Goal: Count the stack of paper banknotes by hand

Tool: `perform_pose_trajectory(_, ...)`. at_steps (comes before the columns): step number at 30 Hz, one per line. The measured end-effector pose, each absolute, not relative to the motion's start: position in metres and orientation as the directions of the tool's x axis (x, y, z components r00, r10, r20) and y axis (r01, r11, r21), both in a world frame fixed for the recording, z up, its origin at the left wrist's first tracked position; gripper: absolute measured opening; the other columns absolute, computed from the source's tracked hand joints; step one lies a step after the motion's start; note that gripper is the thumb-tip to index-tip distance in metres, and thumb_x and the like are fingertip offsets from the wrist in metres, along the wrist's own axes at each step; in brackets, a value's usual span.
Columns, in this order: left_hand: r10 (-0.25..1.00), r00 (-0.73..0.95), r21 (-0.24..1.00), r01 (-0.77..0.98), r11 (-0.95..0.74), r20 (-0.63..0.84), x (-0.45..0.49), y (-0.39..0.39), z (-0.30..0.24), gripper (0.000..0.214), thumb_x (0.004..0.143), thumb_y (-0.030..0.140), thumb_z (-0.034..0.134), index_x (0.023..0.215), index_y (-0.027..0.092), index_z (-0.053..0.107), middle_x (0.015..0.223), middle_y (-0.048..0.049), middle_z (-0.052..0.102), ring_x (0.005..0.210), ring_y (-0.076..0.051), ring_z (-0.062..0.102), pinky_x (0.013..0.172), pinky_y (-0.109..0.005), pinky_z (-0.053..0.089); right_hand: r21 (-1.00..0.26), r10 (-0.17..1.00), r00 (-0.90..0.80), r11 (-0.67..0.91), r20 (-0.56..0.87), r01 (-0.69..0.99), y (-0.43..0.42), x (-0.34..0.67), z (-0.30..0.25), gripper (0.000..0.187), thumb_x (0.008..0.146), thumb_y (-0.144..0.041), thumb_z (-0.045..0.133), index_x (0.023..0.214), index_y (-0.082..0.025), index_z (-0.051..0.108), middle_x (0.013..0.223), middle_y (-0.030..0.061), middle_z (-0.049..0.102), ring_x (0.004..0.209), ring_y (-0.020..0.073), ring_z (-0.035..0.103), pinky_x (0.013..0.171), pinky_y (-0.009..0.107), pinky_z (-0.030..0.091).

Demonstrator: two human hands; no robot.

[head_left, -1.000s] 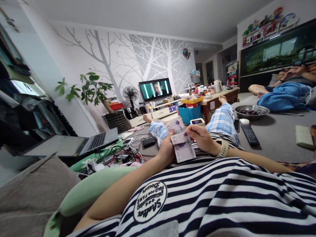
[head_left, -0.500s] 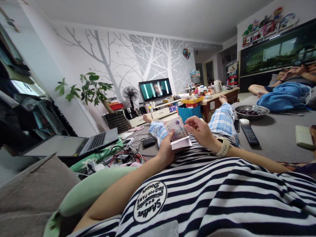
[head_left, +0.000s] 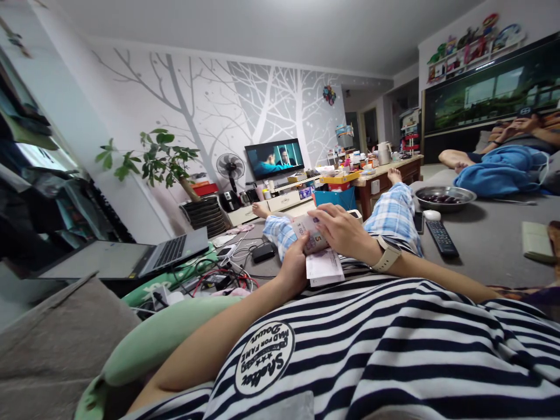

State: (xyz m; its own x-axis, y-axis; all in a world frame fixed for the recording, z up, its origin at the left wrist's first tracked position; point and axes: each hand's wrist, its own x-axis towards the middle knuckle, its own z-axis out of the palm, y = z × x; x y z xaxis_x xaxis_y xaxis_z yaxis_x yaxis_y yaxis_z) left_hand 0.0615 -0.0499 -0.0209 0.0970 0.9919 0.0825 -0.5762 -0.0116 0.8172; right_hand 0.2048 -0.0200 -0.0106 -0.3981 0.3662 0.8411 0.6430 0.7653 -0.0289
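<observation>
A stack of purplish banknotes [head_left: 315, 240] marked with a 5 is held over my lap. My left hand [head_left: 294, 265] is closed around its left side, thumb lying on the front. At the stack's upper right, my right hand [head_left: 345, 233] is closed with bent fingers on the notes; its fingertips are partly hidden. Below my left thumb, pale note ends [head_left: 326, 268] hang down towards my striped shirt. A cream watch [head_left: 388, 255] is on my right wrist.
A remote control [head_left: 443, 238] and a metal bowl of dark round fruit [head_left: 464, 201] sit to my right. To my left are an open laptop [head_left: 172, 251], tangled cables [head_left: 219, 279] and a green cushion [head_left: 166, 335]. Another person [head_left: 503, 140] reclines at far right.
My right hand has moved left and down onto the banknotes, from just beside them. The lower note ends now hang further down. The television picture has changed.
</observation>
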Motion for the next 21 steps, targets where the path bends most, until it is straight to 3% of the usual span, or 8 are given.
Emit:
perform_pose_trajectory(8, 0.988, 0.120, 0.832, -0.555, -0.014, 0.097, 0.059, -0.052, -0.021, 0.037, 0.087, 0.019, 0.060, 0.124, 0.013, 0.066, 0.100, -0.0110, 0.078, 0.094, -0.029, 0.074, 0.089, -0.044, 0.059, -0.259, 0.435, -0.274, 0.826, 0.858, 0.501, -0.017, 0.200, -0.026, 0.042, 0.099, -0.025, 0.042, 0.141, -0.021, 0.046, 0.144, 0.0162, 0.047, 0.134, 0.0293, 0.047, 0.109, 0.049, 0.044)
perform_pose_trajectory(12, 0.991, 0.083, 0.824, -0.565, -0.044, 0.110, 0.061, -0.056, -0.019, 0.037, 0.089, 0.018, 0.057, 0.125, 0.012, 0.063, 0.097, -0.0109, 0.078, 0.093, -0.029, 0.074, 0.089, -0.046, 0.058, -0.531, 0.598, -0.177, 0.787, 0.782, 0.315, -0.007, 0.196, -0.034, 0.061, 0.095, -0.028, 0.049, 0.152, -0.020, 0.030, 0.137, 0.0154, 0.057, 0.125, 0.0269, 0.057, 0.108, 0.048, 0.044)
perform_pose_trajectory(15, 0.990, 0.027, 0.834, -0.542, -0.103, 0.139, 0.062, -0.057, -0.018, 0.040, 0.088, 0.013, 0.057, 0.128, 0.015, 0.060, 0.097, -0.0092, 0.077, 0.093, -0.027, 0.074, 0.090, -0.044, 0.058, -0.673, 0.706, -0.170, 0.707, 0.687, 0.217, -0.002, 0.193, -0.037, 0.059, 0.093, -0.027, 0.052, 0.149, -0.018, 0.037, 0.130, 0.0132, 0.064, 0.117, 0.0254, 0.062, 0.105, 0.046, 0.046)
perform_pose_trajectory(18, 0.969, -0.057, 0.836, -0.495, -0.237, 0.240, 0.060, -0.056, -0.019, 0.044, 0.087, 0.008, 0.059, 0.130, 0.021, 0.058, 0.099, -0.0051, 0.077, 0.096, -0.023, 0.073, 0.092, -0.038, 0.057, -0.648, 0.682, -0.219, 0.731, 0.698, 0.213, -0.003, 0.193, -0.037, 0.046, 0.093, -0.026, 0.050, 0.138, -0.018, 0.052, 0.130, 0.0115, 0.066, 0.117, 0.0252, 0.062, 0.104, 0.043, 0.046)
perform_pose_trajectory(21, 0.954, -0.080, 0.828, -0.479, -0.292, 0.290, 0.059, -0.056, -0.019, 0.048, 0.086, 0.008, 0.061, 0.130, 0.027, 0.058, 0.104, -0.0019, 0.076, 0.099, -0.021, 0.072, 0.092, -0.036, 0.056, -0.591, 0.654, -0.224, 0.752, 0.722, 0.291, -0.009, 0.193, -0.036, 0.042, 0.094, -0.028, 0.049, 0.135, -0.020, 0.055, 0.131, 0.0114, 0.066, 0.118, 0.0270, 0.061, 0.104, 0.043, 0.045)
